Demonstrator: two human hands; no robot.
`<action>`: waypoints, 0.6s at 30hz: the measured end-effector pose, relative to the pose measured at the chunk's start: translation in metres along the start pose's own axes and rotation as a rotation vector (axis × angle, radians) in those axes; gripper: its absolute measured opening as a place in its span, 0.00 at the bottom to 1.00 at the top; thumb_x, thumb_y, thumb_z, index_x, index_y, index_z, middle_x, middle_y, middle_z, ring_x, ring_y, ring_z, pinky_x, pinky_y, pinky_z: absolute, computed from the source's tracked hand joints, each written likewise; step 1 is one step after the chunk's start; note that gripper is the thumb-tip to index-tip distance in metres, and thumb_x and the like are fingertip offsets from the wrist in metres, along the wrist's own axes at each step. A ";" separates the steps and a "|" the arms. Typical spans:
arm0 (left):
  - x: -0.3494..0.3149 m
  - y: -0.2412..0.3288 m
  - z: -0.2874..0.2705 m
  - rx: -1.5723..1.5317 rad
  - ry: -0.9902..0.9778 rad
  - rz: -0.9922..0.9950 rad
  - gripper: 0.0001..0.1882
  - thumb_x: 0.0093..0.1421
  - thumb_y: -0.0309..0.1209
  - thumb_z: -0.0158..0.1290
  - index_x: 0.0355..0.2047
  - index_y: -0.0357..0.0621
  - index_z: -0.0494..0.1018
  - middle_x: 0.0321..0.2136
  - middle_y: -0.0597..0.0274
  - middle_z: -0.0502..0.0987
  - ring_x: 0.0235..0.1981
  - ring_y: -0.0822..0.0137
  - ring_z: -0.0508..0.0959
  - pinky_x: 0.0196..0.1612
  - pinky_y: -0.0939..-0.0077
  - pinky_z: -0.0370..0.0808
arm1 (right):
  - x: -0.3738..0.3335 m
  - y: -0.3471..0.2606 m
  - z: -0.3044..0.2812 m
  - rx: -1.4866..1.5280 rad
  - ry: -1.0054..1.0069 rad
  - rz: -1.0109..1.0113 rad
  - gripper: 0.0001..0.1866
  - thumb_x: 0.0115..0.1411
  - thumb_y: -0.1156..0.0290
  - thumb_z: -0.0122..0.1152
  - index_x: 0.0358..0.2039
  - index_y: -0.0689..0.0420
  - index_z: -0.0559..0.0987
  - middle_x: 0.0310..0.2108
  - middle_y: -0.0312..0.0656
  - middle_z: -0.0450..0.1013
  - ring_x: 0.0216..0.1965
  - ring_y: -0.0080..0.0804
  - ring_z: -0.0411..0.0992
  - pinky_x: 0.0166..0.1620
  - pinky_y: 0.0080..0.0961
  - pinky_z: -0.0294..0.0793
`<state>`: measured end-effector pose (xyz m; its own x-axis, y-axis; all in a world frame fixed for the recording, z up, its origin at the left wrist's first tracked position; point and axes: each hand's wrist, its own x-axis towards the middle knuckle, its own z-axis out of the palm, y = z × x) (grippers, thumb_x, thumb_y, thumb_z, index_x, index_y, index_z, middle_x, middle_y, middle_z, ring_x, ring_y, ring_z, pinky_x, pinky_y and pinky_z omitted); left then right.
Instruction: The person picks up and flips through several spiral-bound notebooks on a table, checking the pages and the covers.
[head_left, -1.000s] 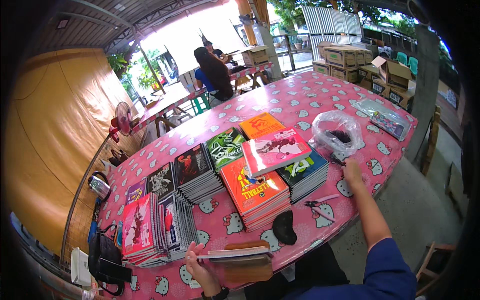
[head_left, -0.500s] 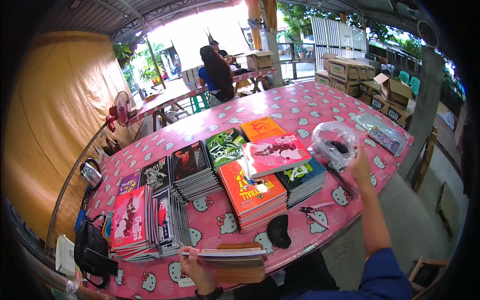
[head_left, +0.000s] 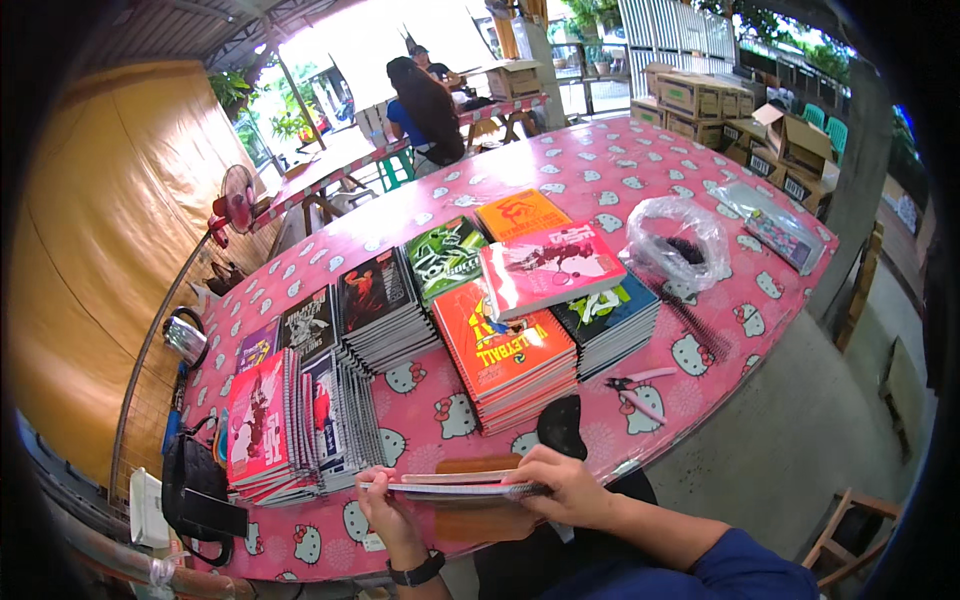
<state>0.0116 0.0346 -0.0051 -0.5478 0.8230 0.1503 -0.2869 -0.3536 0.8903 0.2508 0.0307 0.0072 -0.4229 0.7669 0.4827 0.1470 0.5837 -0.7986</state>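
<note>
My left hand [head_left: 395, 520] grips the left end of an unbound notebook [head_left: 440, 489], which I hold edge-up near the front of the table. At the notebook's right end, my right hand [head_left: 565, 487] is closed on a dark spiral binding coil [head_left: 525, 490], its fingertips against the pages. Part of the coil is hidden by the fingers. Below the notebook lies a brown wooden board [head_left: 480, 528]. A black curved object [head_left: 562, 428] rests just beyond my right hand, with pink-handled pliers [head_left: 640, 395] to its right.
Stacks of spiral notebooks [head_left: 505, 350] cover the middle and left of the table. A clear plastic bag [head_left: 680, 240] of black coils lies at right, loose coils [head_left: 705, 335] beside it. A black bag [head_left: 190, 490] sits at left. Two people sit at a far table [head_left: 350, 170].
My right hand has come from the plastic bag at right to the notebook's right end, bringing a dark coil. My left hand still grips the notebook. The view has tilted slightly.
</note>
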 end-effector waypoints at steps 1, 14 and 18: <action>-0.001 0.000 0.001 -0.001 0.006 0.014 0.04 0.54 0.29 0.48 0.27 0.45 0.65 0.24 0.67 0.68 0.20 0.79 0.65 0.21 0.88 0.62 | 0.000 0.002 0.001 0.012 0.005 -0.001 0.19 0.51 0.68 0.64 0.43 0.58 0.72 0.34 0.44 0.68 0.37 0.35 0.70 0.37 0.27 0.70; -0.060 0.000 0.067 1.249 -0.522 0.737 0.38 0.40 0.51 0.63 0.47 0.47 0.64 0.37 0.60 0.69 0.48 0.59 0.66 0.62 0.49 0.40 | -0.001 -0.013 -0.072 0.180 -0.092 0.440 0.15 0.62 0.71 0.47 0.49 0.59 0.68 0.28 0.33 0.63 0.29 0.18 0.61 0.33 0.16 0.63; -0.057 -0.005 0.071 1.245 -0.482 0.846 0.24 0.37 0.48 0.64 0.30 0.52 0.70 0.27 0.65 0.67 0.33 0.63 0.69 0.61 0.48 0.40 | -0.001 -0.013 -0.059 0.103 -0.084 0.304 0.16 0.60 0.76 0.49 0.49 0.58 0.68 0.27 0.38 0.66 0.28 0.23 0.65 0.34 0.20 0.67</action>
<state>0.0998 0.0208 0.0121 0.1523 0.7292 0.6671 0.8916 -0.3926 0.2256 0.3018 0.0382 0.0383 -0.4466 0.8746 0.1885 0.1887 0.2980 -0.9357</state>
